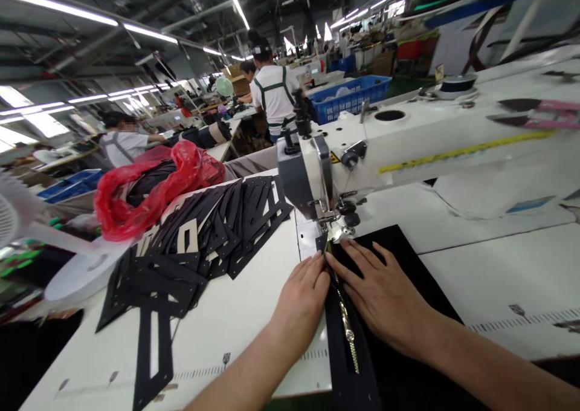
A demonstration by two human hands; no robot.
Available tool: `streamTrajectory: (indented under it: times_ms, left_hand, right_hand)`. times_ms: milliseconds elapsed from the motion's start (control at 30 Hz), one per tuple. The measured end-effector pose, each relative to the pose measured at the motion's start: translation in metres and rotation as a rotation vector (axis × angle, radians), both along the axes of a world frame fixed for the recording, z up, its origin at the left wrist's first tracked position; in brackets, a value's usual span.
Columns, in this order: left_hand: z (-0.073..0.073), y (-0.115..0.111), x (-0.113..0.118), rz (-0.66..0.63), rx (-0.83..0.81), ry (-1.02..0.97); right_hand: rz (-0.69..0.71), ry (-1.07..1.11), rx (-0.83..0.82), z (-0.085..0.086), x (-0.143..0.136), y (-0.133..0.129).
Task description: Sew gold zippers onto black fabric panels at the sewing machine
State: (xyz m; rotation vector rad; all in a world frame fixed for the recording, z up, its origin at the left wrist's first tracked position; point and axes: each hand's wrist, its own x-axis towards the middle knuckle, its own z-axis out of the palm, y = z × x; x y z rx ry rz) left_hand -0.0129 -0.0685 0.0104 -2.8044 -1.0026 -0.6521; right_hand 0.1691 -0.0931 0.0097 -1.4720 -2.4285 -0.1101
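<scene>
A black panel (408, 266) lies under the presser foot (333, 226) of a white sewing machine. Along it runs a dark strip with a slot, in which a gold zipper (347, 326) with its metal pull shows. My left hand (303, 296) rests at the strip's left edge, fingers pressed together near the needle area; whether they pinch the strip is hard to tell. Flat on the black panel, right of the zipper, is my right hand (383, 293), its fingers spread and its fingertips close to the presser foot.
Overlapping black slotted pieces (154, 338) cover the table's left part, beside a red plastic bag (158, 187) and a white fan (81, 260). Pink-handled snips (539, 115) and yellow tape (466, 151) lie on the machine. Behind are a blue crate (348, 100) and other people.
</scene>
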Motion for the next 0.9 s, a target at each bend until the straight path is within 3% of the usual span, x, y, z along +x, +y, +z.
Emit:
streamTrajectory:
  times_ms: [367,600,900]
  left_hand:
    - [-0.0039,0.0004,-0.0072,-0.007,-0.062,0.04]
    - [-0.004,0.0014,-0.0071,-0.039,-0.008,0.055]
    - [-0.0031,0.0016,-0.0049,-0.023,-0.009,0.09]
  right_hand:
    - [-0.013,0.123,-0.064,0.0045,-0.0013,-0.0051]
    - [-0.014,0.179,-0.104,0.006,-0.0017,-0.0052]
    - [-0.012,0.142,-0.059,0.0046,-0.0001,-0.0091]
